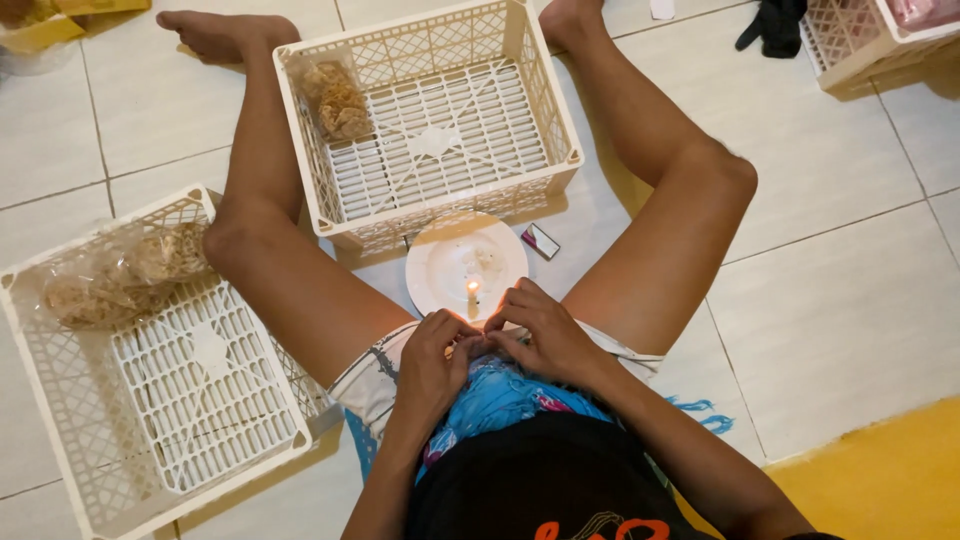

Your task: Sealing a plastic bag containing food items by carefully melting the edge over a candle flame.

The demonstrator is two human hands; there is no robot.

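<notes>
I sit on a tiled floor with my legs spread. My left hand point(432, 358) and my right hand point(537, 332) meet in my lap, fingertips pinched together on something small that I cannot make out. Just beyond the fingers a short lit candle point(472, 291) stands on a white plate point(445, 262). A cream plastic crate point(545, 120) lies between my legs past the plate, with one clear bag of crackers point(337, 101) in its left corner.
A second cream crate point(200, 420) at my left holds bags of crackers point(120, 275). A small lighter point(540, 241) lies right of the plate. Another crate point(860, 45) and a black cloth point(775, 25) are at the far right. A yellow mat point(880, 480) is near right.
</notes>
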